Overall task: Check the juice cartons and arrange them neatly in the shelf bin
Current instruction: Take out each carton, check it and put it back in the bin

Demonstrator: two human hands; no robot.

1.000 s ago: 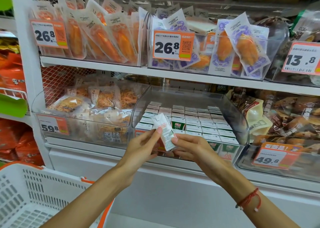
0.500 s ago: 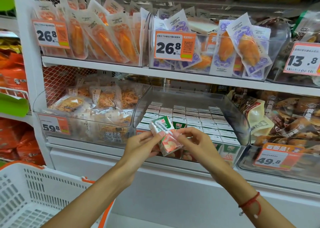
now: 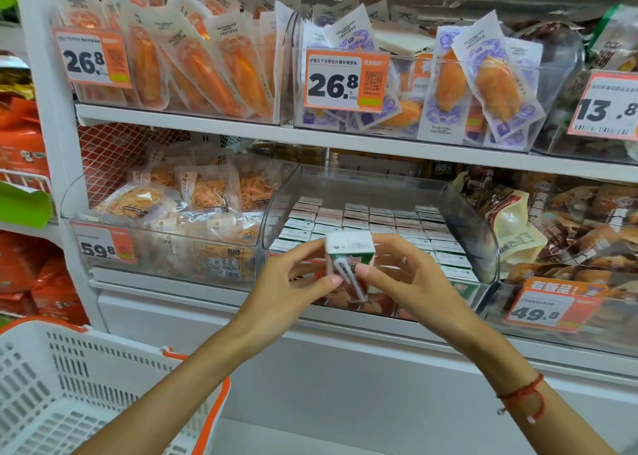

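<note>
Nearest, at the lower left corner of the view, stands a white plastic basket (image 3: 69, 385) with slotted walls and an orange handle. Above it two bare forearms reach forward, the right wrist wearing a thin red string bracelet (image 3: 524, 394). The left hand (image 3: 286, 282) and the right hand (image 3: 411, 278) meet in front of the shelf's front edge, and both grasp one small juice carton (image 3: 349, 251) between curled fingers and thumbs, left hand on its left side, right hand on its right. The carton is a boxy paper brick held roughly upright, its flat white top with small print turned up toward the camera, a green band just below the top and reddish fruit artwork lower down; a white wrapped straw (image 3: 348, 278) runs slantwise down its near face. Just behind the hands sits the clear, glossy plastic shelf bin (image 3: 483, 233) with rounded side walls, filled with rows of matching cartons (image 3: 379, 220) standing tightly packed, white tops up. Left of it a second clear bin (image 3: 74, 199) holds soft crinkled bags of shredded snack. An orange price tag (image 3: 549, 304) hangs at the front edge to the right. On the white shelf above, flat sealed pouches (image 3: 207, 64) lean upright in clear bins.
</note>
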